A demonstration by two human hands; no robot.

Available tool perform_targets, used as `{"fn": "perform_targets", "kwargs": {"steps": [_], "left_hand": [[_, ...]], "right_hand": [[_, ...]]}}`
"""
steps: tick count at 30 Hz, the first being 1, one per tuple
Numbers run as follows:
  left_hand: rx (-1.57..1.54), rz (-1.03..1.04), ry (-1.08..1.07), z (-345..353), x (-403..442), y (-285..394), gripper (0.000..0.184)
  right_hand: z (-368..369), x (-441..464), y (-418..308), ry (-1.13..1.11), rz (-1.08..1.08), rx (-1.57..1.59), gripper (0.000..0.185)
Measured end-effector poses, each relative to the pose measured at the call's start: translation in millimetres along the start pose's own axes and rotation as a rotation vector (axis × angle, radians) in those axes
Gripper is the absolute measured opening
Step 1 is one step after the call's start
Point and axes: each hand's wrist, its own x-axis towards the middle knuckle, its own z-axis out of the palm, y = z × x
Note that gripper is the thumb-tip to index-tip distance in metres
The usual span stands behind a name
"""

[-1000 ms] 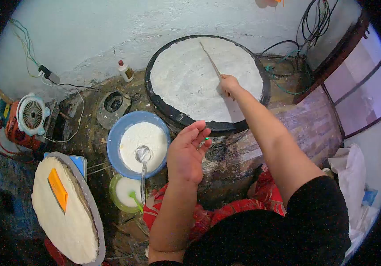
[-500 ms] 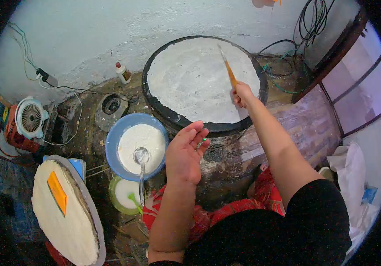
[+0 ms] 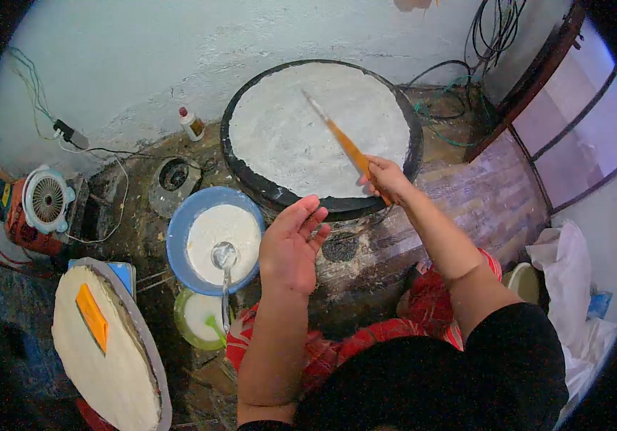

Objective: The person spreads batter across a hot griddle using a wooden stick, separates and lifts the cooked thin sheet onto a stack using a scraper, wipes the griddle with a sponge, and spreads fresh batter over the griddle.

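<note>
A thin white sheet of batter [image 3: 272, 122] covers nearly all of a big round black griddle [image 3: 251, 181]. My right hand [image 3: 385, 179] is closed round the lower end of a long wooden spatula [image 3: 348, 147], whose whitened tip lies over the middle of the sheet. Fingers loosely stretched and palm turned up, my left hand [image 3: 290, 248] hovers by the griddle's front rim with nothing in it. Beside it stands a blue basin [image 3: 179, 255] of white batter, with a metal ladle [image 3: 225, 266] resting in it.
A green bowl [image 3: 188, 334] holds white liquid and a light-green utensil. At left, a stack of pale flatbreads [image 3: 82, 359] carries an orange cloth-like piece [image 3: 91, 316]. A small fan [image 3: 48, 200], a bottle [image 3: 192, 126] and cables [image 3: 495, 36] sit near the wall.
My right hand has drawn the spatula toward me and slightly left, its tip swinging left across the sheet. My left hand stays open in nearly the same place; the view has shifted slightly.
</note>
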Motion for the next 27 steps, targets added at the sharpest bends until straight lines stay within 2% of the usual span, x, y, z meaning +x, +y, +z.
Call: {"fn": "perform_targets", "kwargs": {"steps": [8, 10, 12, 13, 16, 18, 21, 23, 24, 26, 27], "left_hand": [[0.007, -0.001, 0.008, 0.3, -1.4, 0.9, 0.023], [0.006, -0.004, 0.010, -0.7, -0.8, 1.3, 0.023], [0.004, -0.009, 0.013, -1.9, -0.8, 1.7, 0.023], [-0.004, -0.006, 0.009, -2.4, -1.3, 2.2, 0.023], [-0.005, -0.003, 0.006, -3.1, -1.3, 2.7, 0.023], [0.008, -0.006, 0.002, -2.6, -1.8, 2.1, 0.023], [0.009, -0.014, 0.015, -2.2, -2.4, 2.6, 0.023], [-0.006, -0.010, 0.009, -3.3, -3.7, 4.2, 0.023], [-0.008, -0.007, 0.011, -3.5, -4.3, 5.3, 0.023], [0.006, 0.007, 0.015, -3.1, -4.8, 5.3, 0.024], [0.005, 0.004, 0.015, -3.8, -4.3, 4.4, 0.024]], "right_hand": [[15.4, -1.5, -0.3, -0.012, 0.073, -0.009, 0.038], [18.2, 8.8, 7.3, 0.005, 0.030, -0.066, 0.036], [24.2, 11.1, 8.3, 0.184, -0.186, -0.469, 0.034], [25.5, 7.8, 4.2, 0.181, -0.185, -0.470, 0.034], [24.1, -9.0, -16.1, 0.358, -0.244, -1.433, 0.033], [15.0, -0.6, -18.8, 0.419, -0.192, -1.459, 0.046], [18.2, 11.1, -9.5, 0.509, -0.244, -1.435, 0.042], [25.4, 10.2, 6.0, 0.324, -0.372, -1.069, 0.037], [27.5, 5.2, 9.6, 0.320, -0.375, -1.070, 0.037], [25.1, -5.8, 15.5, 0.207, -0.286, -0.714, 0.030], [24.0, -17.7, 2.3, 0.186, -0.161, -0.538, 0.032]]}}
